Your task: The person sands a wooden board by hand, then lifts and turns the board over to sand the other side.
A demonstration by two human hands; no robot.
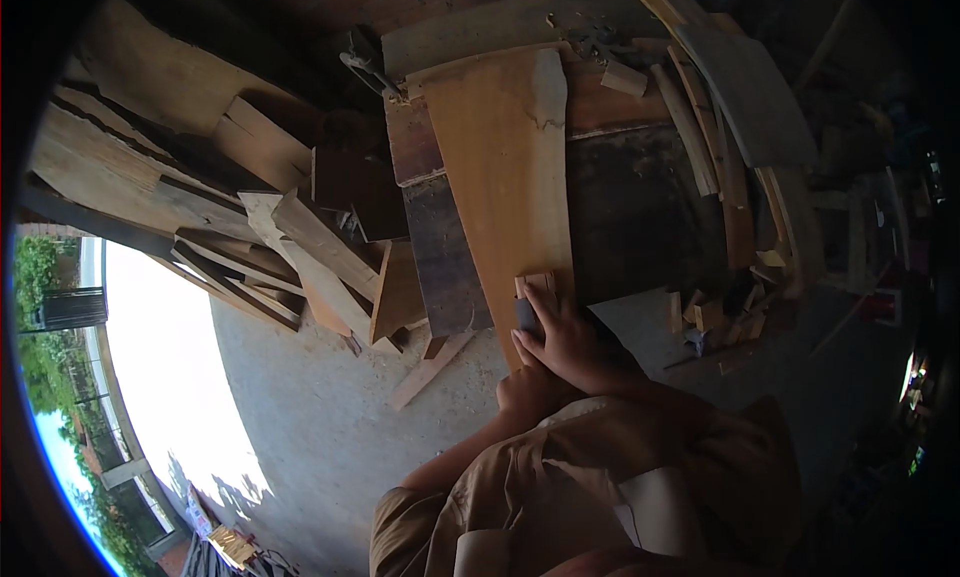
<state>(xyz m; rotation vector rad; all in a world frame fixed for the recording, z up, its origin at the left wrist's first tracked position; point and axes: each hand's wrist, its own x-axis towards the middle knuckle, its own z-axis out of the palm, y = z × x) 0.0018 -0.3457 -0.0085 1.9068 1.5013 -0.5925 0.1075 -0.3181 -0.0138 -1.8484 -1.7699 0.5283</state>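
The right hand (565, 339) grips a block (538, 283) at the plank's (505, 157) near end. The left hand (522, 389) sits just behind it, grip unclear.

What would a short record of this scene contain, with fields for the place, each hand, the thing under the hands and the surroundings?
place: workshop with a concrete floor, open to daylight on one side
work surface: long pale plank lying on a dark workbench
right hand: fingers pressed over a small block at the near end of the plank
left hand: close behind the right hand, its grip hidden
left of bench: pile of wood offcuts on the floor
right of bench: thin strips and small wood scraps
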